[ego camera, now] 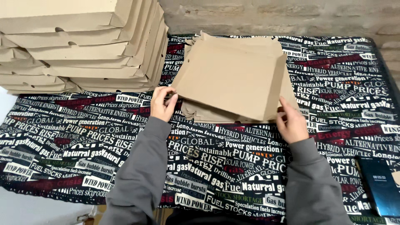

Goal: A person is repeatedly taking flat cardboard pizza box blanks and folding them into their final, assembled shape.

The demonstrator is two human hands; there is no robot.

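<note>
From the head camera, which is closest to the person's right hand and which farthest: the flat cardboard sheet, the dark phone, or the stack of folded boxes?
1. Flat cardboard sheet: touched by the right hand.
2. Dark phone: lower right, on the table's edge.
3. Stack of folded boxes: far upper left.

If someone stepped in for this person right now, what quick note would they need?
Left hand grips the left edge of the top flat cardboard sheet, lifted off the pile of flat sheets.
Right hand holds the sheet's near right corner.
Done: a stack of folded boxes stands at the far left of the printed tablecloth.
Left: this sheet is not yet folded; more flat sheets lie beneath it.
A dark phone lies near right.
</note>
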